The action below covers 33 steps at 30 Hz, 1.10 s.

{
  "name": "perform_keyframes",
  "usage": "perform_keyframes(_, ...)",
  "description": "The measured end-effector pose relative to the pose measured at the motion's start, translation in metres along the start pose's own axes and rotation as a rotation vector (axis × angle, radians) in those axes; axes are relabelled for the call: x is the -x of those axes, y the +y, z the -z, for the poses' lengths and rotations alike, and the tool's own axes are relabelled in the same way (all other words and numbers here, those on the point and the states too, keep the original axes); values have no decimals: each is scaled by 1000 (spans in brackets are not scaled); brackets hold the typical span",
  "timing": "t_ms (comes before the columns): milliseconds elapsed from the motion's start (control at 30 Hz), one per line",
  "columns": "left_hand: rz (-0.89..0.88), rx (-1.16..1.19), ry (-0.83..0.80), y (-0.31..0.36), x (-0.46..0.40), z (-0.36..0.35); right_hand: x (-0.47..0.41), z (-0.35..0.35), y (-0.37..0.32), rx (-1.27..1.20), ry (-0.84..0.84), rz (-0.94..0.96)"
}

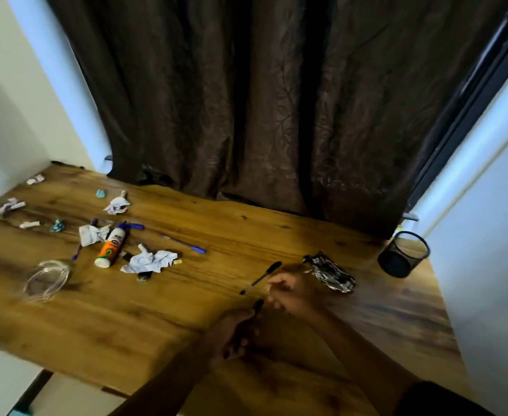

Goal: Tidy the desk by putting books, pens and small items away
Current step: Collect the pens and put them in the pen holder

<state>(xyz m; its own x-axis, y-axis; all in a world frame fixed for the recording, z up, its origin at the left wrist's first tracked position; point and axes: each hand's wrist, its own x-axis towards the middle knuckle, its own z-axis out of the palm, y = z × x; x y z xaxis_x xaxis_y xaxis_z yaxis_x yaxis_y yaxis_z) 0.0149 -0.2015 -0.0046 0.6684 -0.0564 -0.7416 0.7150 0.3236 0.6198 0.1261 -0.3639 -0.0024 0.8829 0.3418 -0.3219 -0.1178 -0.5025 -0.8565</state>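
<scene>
From the head view, I see my left hand low over the wooden desk, its fingers curled round a dark pen whose tip pokes out past the knuckles. My right hand sits just beyond it, fingers loosely bent; it is blurred, and I cannot tell whether it grips anything. A black pen lies slanted on the desk just beside those right fingers, its cap end pointing away from me; whether it touches them I cannot say. Near the right hand, further right, lies a crumpled shiny wrapper. A black mesh pen cup stands upright near the far right corner, well apart from both hands.

Over on the left half I see the clutter: a glue bottle lying on its side, crumpled white paper just beside it, a blue pen lying flat beyond that, more paper scraps toward the back, and a clear glass jar near the left edge. A dark brown curtain hangs behind the desk.
</scene>
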Motion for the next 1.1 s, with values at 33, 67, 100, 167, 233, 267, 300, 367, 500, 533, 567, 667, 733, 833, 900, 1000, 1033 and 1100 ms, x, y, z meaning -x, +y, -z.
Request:
perform_keyframes(33, 3, 13, 16, 3, -1, 7, -13, -4, 0, 35, 68, -26)
perform_keyframes(67, 3, 24, 25, 6, 0, 12, -25, -7, 1, 68, 126, -49)
perform_keyframes(100, -1, 28, 34, 9, 2, 17, -40, -10, 5, 112, 173, -78)
perform_keyframes(167, -27, 24, 43, 16, 5, 27, -68, -18, 10, 213, 259, -114)
perform_keyframes(233, -48, 39, 40, 22, 6, 41, -79, -25, -4, 309, 323, -136)
perform_keyframes(267, -54, 56, 31, 26, 7, 49, -78, -27, -16, 351, 348, -154)
perform_keyframes(300, -59, 75, 20, 30, 7, 57, -78, -28, -24, 390, 364, -180)
perform_keyframes(367, -77, 97, -5, 38, 8, 69, -81, -29, -30, 430, 368, -241)
perform_keyframes(500, -93, 118, -84, 52, 7, 93, -80, -32, -32, 351, 347, -245)
perform_keyframes(533, -87, 139, -100, 57, 7, 97, -78, -34, -34, 351, 344, -213)
perform_keyframes(567, -78, 161, -111, 61, 6, 100, -75, -38, -39, 348, 345, -162)
perform_keyframes(667, -68, 229, -114, 73, 4, 106, -56, -59, -70, 195, 297, 21)
perform_keyframes(733, -73, 276, -154, 80, 2, 112, -43, -78, -94, 146, 214, 78)
perform_keyframes(833, -97, 348, -222, 89, 2, 122, -30, -107, -119, 236, 150, 112)
perform_keyframes(900, -118, 365, -246, 94, 2, 129, -27, -123, -130, 288, 138, 159)
perform_keyframes(1000, -169, 342, -252, 97, 0, 138, -28, -139, -141, 348, 165, 191)
perform_keyframes(1033, -178, 334, -238, 96, -1, 143, -31, -142, -145, 363, 219, 199)
perform_keyframes(1100, -192, 309, -219, 92, -3, 156, -41, -144, -151, 370, 339, 228)
